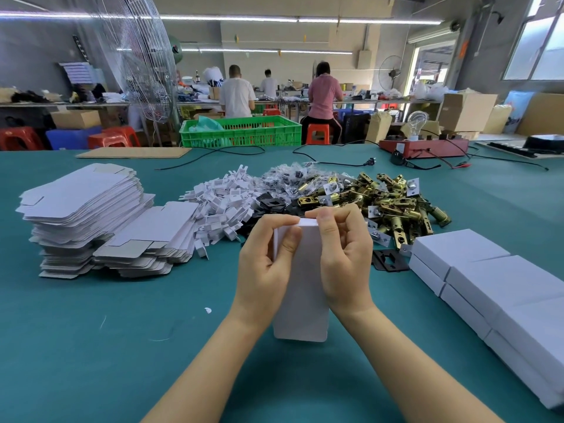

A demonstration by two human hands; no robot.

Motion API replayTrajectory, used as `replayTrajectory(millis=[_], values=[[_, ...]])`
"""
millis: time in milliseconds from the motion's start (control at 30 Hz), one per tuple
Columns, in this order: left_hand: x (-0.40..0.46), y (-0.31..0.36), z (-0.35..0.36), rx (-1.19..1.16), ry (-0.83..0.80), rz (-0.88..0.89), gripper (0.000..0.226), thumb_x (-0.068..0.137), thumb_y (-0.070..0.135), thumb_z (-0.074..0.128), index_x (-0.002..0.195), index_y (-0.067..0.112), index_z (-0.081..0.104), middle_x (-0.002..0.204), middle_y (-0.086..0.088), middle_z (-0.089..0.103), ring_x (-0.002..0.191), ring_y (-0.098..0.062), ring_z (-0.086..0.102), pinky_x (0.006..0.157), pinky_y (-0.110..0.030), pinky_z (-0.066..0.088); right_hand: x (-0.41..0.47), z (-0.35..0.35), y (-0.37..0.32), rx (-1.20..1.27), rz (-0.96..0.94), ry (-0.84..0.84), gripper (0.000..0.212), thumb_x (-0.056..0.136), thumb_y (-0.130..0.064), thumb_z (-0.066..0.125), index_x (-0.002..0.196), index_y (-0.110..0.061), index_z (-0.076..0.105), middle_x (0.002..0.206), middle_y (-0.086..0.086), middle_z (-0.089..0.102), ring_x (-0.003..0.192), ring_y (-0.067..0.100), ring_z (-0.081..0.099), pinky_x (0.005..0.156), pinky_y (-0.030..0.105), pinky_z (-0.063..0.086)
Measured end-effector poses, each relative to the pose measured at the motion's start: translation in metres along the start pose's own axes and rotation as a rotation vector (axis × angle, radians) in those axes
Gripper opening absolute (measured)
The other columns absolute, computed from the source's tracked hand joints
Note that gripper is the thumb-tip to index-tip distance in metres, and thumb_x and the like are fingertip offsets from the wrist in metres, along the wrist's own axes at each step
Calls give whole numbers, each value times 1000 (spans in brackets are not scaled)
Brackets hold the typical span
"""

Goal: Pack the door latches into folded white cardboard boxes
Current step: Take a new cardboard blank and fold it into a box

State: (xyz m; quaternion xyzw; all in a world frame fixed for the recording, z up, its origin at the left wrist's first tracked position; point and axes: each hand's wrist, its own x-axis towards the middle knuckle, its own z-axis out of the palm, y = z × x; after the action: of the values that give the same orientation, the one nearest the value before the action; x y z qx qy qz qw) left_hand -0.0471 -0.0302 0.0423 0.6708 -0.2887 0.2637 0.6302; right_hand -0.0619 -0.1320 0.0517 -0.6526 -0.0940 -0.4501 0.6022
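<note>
white flat blanks (88,209) lie stacked at the left of the teal tabletop (91,331), not yet folded. next to the right come white inserts (222,199), black plates (271,206), bagged small parts (290,175) and a large heap of brass latches (393,199), all unpacked.

at centre, a box (300,288) stands on end on the tabletop, its base near the person. left hand (262,270): grip closed on the box's left side, thumb on the front face, fingertips at the top edge. right hand (345,257): grip closed on the right side, thumb and fingers pinching the top flap (308,221). judged step: tucking the end flap shut. whether a latch is inside cannot be told.

at the far right, finished boxes (488,279) lie closed in a row two layers high, just beside the latch heap.

progress, as a judgement: some boxes are done; the heap and blank stacks suggest most of the work remains.
</note>
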Motion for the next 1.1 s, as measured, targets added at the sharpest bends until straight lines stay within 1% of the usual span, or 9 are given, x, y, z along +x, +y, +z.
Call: replayTrajectory(millis=[133, 267, 400, 467, 633, 767, 867, 967, 1100], values=[[-1, 1, 0, 4, 55, -17, 10, 95, 23, 54, 95, 33, 58, 69, 25, 53, 58, 2, 45, 55, -7, 34, 3, 0, 1, 8, 54, -34, 13, 95, -25, 50, 88, -15, 54, 71, -8, 56, 58, 3, 46, 56, 20, 38], [5, -3, -7, -41, 378, -127, 15, 102, 19, 51, 94, 33, 51, 81, 16, 50, 63, 7, 46, 60, -8, 38, 8, -4, 7, -93, 166, -20, 10, 96, -30, 55, 92, -22, 51, 84, -9, 60, 77, 7, 60, 69, 18, 45], [12, -15, -19, -151, 623, -333, 18, 100, 15, 52, 90, 29, 45, 85, 12, 47, 61, 12, 46, 64, -17, 40, 12, -10, 15, -300, 314, -36, 24, 96, -36, 54, 80, -17, 52, 66, -9, 52, 58, -2, 47, 55, 13, 36], [12, -19, -19, -147, 649, -361, 20, 100, 14, 52, 88, 27, 43, 85, 14, 46, 60, 18, 48, 61, -8, 40, 13, -12, 17, -480, 387, -181, 31, 96, -45, 48, 78, -20, 53, 63, -9, 53, 57, 2, 47, 53, 21, 35], [9, -23, -15, -112, 608, -294, 23, 101, 9, 51, 88, 25, 41, 87, 12, 47, 64, 17, 51, 63, -2, 39, 15, -16, 20, -691, 414, -322, 46, 96, -51, 43, 58, -25, 41, 57, -8, 45, 57, 7, 42, 50, 29, 28], [4, -23, -11, -56, 465, -169, 18, 97, 16, 51, 94, 28, 39, 115, -3, 53, 94, 7, 56, 81, -13, 43, 15, -17, 25, -816, 400, -361, 50, 97, -52, 39, 58, -21, 43, 59, -7, 48, 59, 5, 44, 48, 29, 26], [0, -19, -6, -24, 329, -50, 18, 92, 20, 54, 97, 31, 41, 110, 12, 58, 82, 1, 56, 74, -18, 43, 19, -18, 24, -511, 640, -339, 53, 96, -52, 42, 56, -17, 41, 53, -5, 44, 44, 11, 51, 45, 24, 37], [-4, -12, -3, 71, 235, 72, 25, 92, 26, 60, 107, 37, 44, 91, 32, 54, 61, -7, 43, 61, -26, 41, 22, -20, 18, -188, 896, -296, 46, 93, -56, 47, 77, -15, 61, 80, 0, 60, 46, 14, 62, 47, 24, 50], [-7, -2, 1, 127, 96, 229, 31, 92, 23, 61, 120, 21, 49, 114, 15, 54, 92, -16, 59, 78, -33, 49, 29, -22, 11, -3, 959, -396, 52, 94, -59, 42, 112, -16, 64, 107, 9, 65, 56, 17, 66, 55, 27, 53]])
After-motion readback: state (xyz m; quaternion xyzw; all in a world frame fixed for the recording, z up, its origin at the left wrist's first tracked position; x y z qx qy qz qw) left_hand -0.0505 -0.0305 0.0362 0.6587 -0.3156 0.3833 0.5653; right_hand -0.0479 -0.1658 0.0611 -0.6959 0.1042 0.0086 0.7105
